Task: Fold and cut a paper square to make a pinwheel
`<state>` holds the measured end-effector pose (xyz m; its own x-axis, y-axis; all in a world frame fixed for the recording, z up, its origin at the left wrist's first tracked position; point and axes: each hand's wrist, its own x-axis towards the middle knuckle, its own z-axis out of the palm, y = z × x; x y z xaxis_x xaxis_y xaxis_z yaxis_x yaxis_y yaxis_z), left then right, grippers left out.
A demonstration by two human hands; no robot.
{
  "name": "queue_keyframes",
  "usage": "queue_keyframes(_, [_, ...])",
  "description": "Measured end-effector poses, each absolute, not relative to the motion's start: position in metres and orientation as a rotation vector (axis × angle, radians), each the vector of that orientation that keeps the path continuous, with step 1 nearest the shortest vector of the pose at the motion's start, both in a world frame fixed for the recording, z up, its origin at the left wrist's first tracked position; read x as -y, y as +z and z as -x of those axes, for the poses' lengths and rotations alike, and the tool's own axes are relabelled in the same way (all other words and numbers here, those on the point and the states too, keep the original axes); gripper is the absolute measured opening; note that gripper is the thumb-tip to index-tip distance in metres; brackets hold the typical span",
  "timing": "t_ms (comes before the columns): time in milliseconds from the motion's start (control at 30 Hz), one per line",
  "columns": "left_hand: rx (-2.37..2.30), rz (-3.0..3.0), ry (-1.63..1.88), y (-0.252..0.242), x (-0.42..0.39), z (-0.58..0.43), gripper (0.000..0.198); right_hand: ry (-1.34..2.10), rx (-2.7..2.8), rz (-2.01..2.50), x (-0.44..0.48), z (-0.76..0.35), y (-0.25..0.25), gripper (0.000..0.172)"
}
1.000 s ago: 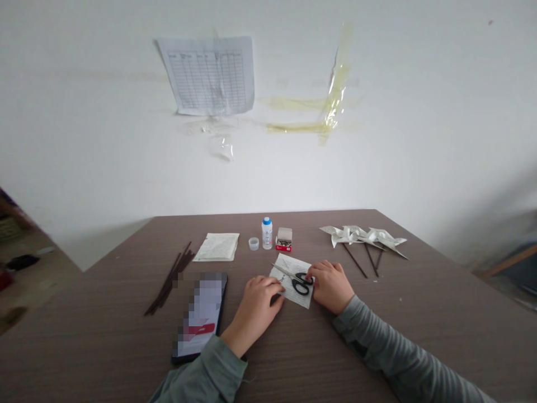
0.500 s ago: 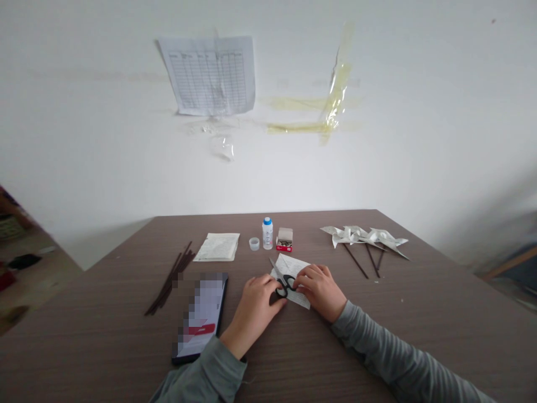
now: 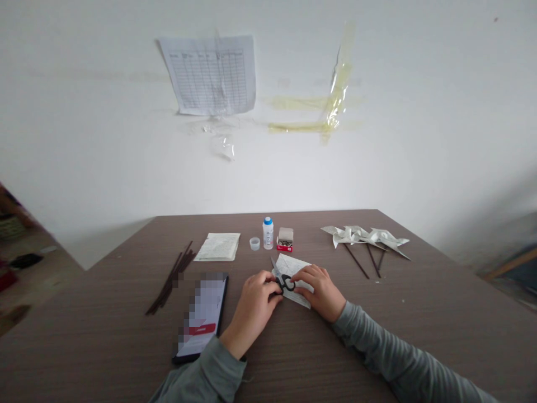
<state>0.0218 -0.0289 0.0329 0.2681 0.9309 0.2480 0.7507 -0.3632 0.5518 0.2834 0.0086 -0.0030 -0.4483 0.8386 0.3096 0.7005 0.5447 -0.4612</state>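
Black-handled scissors (image 3: pixel 287 282) lie over a creased square of printed paper (image 3: pixel 300 267) near the middle of the table, blades pointing away and slightly left. The fingers of my left hand (image 3: pixel 257 302) are closed on the left handle loop. My right hand (image 3: pixel 321 291) rests over the right part of the paper, its fingertips pinched on the right handle loop. The hands are a short way apart, with the scissors between them.
A phone (image 3: pixel 201 316) and dark sticks (image 3: pixel 171 280) lie at the left. Behind are a paper stack (image 3: pixel 218 247), a small cup (image 3: pixel 254 244), a blue-capped bottle (image 3: pixel 268 234) and a red box (image 3: pixel 285 239). Paper pinwheels (image 3: pixel 364 236) on sticks lie at the right.
The scissors' handles have come closer together and the blades look more closed. My left hand's fingers have shifted slightly up and left; my right hand has barely moved.
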Motion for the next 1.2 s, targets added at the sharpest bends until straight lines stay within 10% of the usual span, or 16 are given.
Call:
queue_keyframes(200, [-1.596,-2.27,0.767,0.039,0.031,-0.017,0.028,0.27,2.276,1.268,-0.019,-0.298,-0.018,0.051])
queue_keyframes(1200, [-1.805,-2.322,0.304,0.088,-0.066,0.078,0.011,0.376,2.333,1.236,-0.028,-0.305,-0.029,0.049])
